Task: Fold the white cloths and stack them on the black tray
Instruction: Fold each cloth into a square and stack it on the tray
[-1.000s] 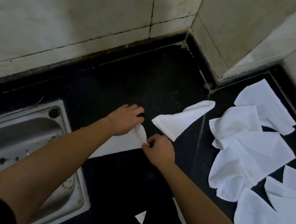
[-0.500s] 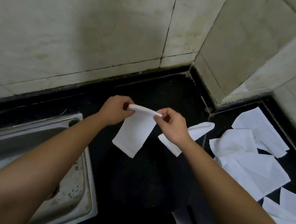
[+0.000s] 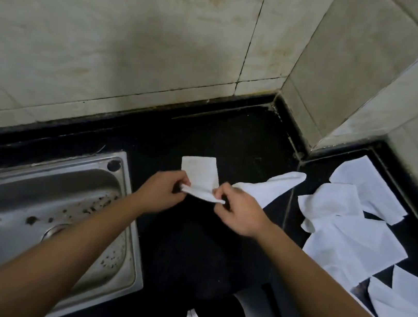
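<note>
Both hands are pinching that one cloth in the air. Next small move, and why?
Probably lay it down and press the crease flat. The left hand and right hand each pinch an end of the white cloth, lifted above the black counter, with one flap standing up behind the fold. A loose pile of cloths waits on the right.

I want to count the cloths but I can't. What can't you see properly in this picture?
- Loose white cloths, head view: they overlap, and the right edge cuts some off, so no sure count.
- Held cloth: left hand and right hand cover its near edge.
- Black tray: lost against the dark counter.
- Sink: cut off at the left.
</note>
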